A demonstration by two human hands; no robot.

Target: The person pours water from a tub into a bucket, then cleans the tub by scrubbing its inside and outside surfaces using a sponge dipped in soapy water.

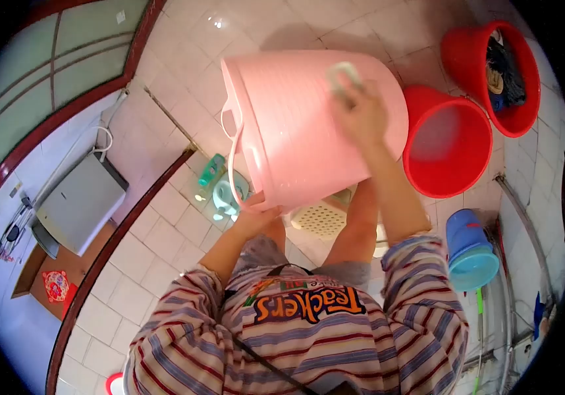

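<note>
We see the fingers of the person's right hand (365, 122) curled around a small, pale, whitish-green scrubber-like block (345, 78), its shape softened by blur; it is at the upper side wall of a large, light-pink plastic bucket with loop handles (309, 125), though we cannot tell whether it touches. The fingers of the left hand (261, 216) are closed on that bucket's rim, beside the foot of a handle. The pink bucket lies tipped on its side in front of the person, its mouth facing left and its rounded base facing right. Below it, between the bare legs, we find a cream plastic stool with a perforated top (319, 220), partly hidden. Near the left hand, a green plastic bottle (212, 170) and a pale-blue plastic container (228, 196) are on the pale, square-tiled floor (108, 283). Just beyond the pink base, we see a round, bright-red plastic tub (457, 174) with something whitish and cloudy inside, and behind it a second, deeper red bucket (463, 56) holding a heap of dark and tan cloth (510, 69). Farther down the right side, a blue plastic bucket (463, 227) sits against a turquoise basin (473, 268). Nearest us is the person's striped, multicoloured shirt (309, 349), lettered "Teachers".
</note>
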